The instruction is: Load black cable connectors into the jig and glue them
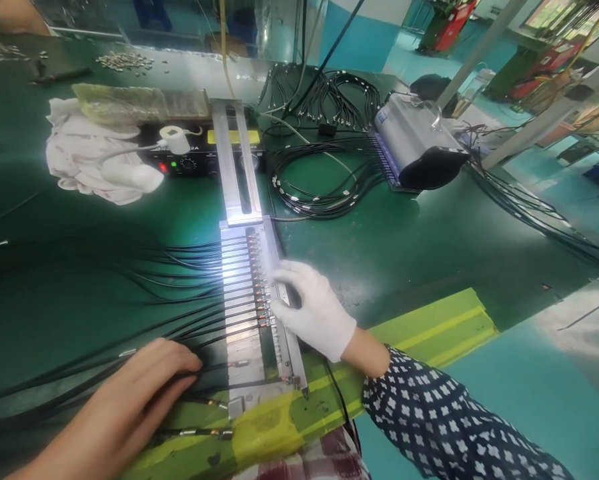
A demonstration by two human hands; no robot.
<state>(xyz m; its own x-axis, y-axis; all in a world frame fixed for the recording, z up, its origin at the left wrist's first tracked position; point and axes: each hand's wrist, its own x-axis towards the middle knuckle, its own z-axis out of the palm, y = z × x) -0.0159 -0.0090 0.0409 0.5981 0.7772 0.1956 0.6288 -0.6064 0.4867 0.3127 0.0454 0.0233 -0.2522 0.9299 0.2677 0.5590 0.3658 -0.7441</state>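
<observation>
My left hand (142,393), bare, is at the lower left with its fingers closed over a black cable (219,365), whose metal-tipped end points right. A white glove covers my right hand (312,307); its thumb and fingers are apart, at the right edge of a metal fixture (237,340). Black cables (199,313) lie side by side across this fixture, their stripped ends and small connectors in a row (262,300) beside my right fingertips. Near my left hand, loose cable ends with a connector (224,434) lie at the table's front edge.
Behind the fixture stand a slotted metal bracket (237,160) and a black control box (189,163) with a white cloth (77,153). Coiled cables (314,200) and a silver-grey device (414,140) are at right. Yellow-green tape (429,327) borders the green table. Small metal parts (124,61) lie behind.
</observation>
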